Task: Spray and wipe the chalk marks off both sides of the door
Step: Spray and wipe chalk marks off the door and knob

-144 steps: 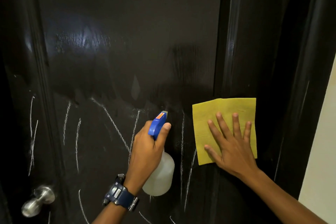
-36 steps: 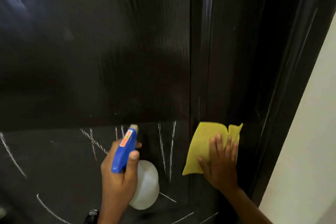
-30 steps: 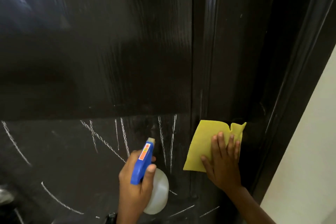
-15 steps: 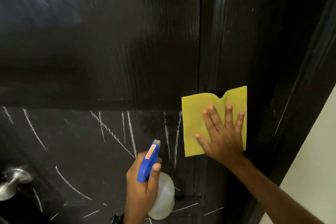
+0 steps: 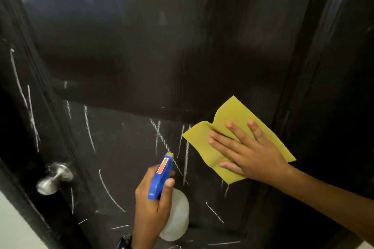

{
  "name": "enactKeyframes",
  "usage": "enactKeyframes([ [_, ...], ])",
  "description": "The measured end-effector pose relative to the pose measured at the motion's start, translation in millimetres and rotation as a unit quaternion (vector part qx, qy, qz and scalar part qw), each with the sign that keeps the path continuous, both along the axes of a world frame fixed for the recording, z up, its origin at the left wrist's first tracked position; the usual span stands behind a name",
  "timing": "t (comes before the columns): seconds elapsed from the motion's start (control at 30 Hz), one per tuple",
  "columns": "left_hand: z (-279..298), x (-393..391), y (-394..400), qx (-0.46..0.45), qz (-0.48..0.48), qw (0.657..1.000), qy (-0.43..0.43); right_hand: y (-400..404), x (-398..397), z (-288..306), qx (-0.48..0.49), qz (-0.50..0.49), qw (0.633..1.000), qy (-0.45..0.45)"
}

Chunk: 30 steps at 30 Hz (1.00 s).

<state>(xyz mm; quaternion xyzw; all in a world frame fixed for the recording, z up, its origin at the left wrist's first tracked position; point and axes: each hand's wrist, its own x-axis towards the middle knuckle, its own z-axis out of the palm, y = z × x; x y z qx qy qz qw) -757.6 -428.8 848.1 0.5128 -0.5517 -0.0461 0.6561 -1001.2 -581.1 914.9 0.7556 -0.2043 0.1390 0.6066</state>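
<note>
1. Right of centre in the frame, the right hand (image 5: 250, 152) presses a yellow cloth (image 5: 232, 127) flat against the black door (image 5: 162, 56), fingers straight and spread, with one corner of the cloth buckled up.
2. Low in the middle, the left hand (image 5: 152, 202) grips a spray bottle (image 5: 170, 198) by its blue trigger head, thumb wrapped over it and the nozzle aimed at the door.
3. Chalk marks (image 5: 89, 127) cross the lower half of the door, from just left of the cloth to above the metal door knob (image 5: 53, 178) at the lower left; the upper panel looks already clean.
4. To wipe well, I would smooth out the buckled corner, keep the palm flat, and sweep leftward in overlapping passes.
5. Spraying just ahead of the cloth should loosen the chalk rather than smear it.
</note>
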Motion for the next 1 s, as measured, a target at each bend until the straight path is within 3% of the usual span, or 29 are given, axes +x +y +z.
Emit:
enactKeyframes([
  [0.27, 8.8, 90.1, 8.1, -0.005, 0.076, 0.997, -0.014, 6.9, 71.9, 23.8, -0.003, 0.019, 0.993, 0.114],
  [0.6, 19.0, 231.8, 35.4, -0.021, 0.143, 0.989, -0.016, 27.6, 250.7, 36.5, 0.081, 0.07, 0.981, 0.16],
  [0.8, 14.7, 286.0, 62.5, -0.028, 0.126, 0.992, -0.007, 37.0, 370.7, 43.9, 0.078, 0.089, 0.976, 0.183],
  [1.0, 9.0, 302.9, 73.2, -0.013, 0.099, 0.995, 0.01, 40.1, 388.5, 48.4, 0.106, 0.085, 0.976, 0.173],
])
